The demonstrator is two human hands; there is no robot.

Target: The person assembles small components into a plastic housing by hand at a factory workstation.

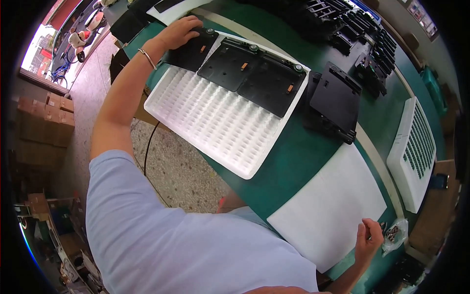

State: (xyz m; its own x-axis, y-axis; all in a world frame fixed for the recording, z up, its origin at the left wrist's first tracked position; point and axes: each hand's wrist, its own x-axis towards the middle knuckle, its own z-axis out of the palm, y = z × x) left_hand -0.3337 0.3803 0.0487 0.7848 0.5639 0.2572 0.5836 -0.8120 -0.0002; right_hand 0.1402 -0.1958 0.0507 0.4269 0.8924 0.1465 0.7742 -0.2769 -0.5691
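Note:
My left hand (182, 33) is closed at the far left end of a black plastic plate (188, 55), which has a small orange piece on it. That plate lies over the top left of a white ribbed foam tray (215, 122). Beside it on the tray rest two more black plates, a middle one (230, 66) and a right one (274, 85), each with an orange piece and a round silvery part at its far edge. Low at the right, my right hand (368, 240) has its fingers curled, near a clear plastic bag (395, 236) of small parts. Whatever its fingertips hold is hidden.
Black plates (335, 100) are stacked right of the tray. A white foam sheet (328, 208) covers the near side of the green table (254, 191). A white slotted tray (415, 154) stands at the right. Black parts (360, 29) crowd the far side; cardboard boxes (46, 120) sit at left.

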